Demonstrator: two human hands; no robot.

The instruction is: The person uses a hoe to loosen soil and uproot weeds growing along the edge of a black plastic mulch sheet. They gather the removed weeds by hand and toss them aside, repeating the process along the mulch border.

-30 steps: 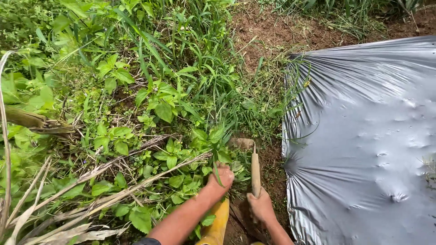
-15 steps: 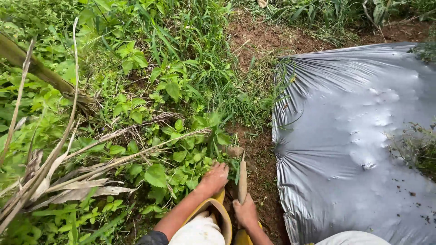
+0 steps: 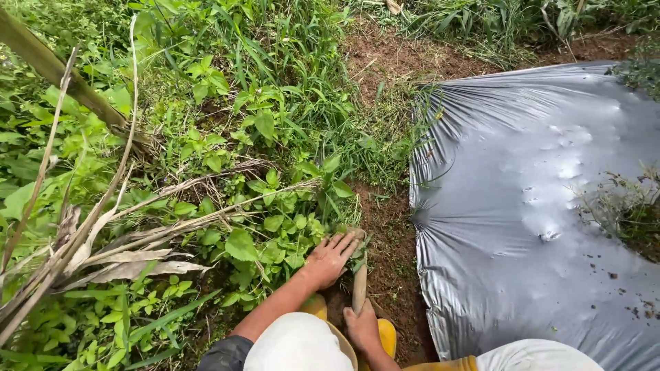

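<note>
My left hand (image 3: 331, 258) presses into a clump of leafy green weeds (image 3: 275, 233) at the edge of a strip of bare soil (image 3: 392, 254), fingers spread around the stems. My right hand (image 3: 360, 327) grips the wooden handle of a small hand tool (image 3: 359, 285), whose tip points into the ground just beside the left hand's fingers. The blade end is hidden among the leaves. My pale knee (image 3: 297, 343) and a yellow boot (image 3: 386, 335) show at the bottom.
A silver-grey plastic mulch sheet (image 3: 522, 206) covers the ground on the right, with a weedy hole (image 3: 629, 209) near its right edge. Dense grass and weeds fill the left, with dry stalks (image 3: 103, 227) and a thick stem (image 3: 62, 75) crossing. Brown soil (image 3: 412, 48) lies at the top.
The view has shifted slightly left and down. My left hand has pushed further into the weeds, and the tool held by my right hand stays pointed at the same spot.
</note>
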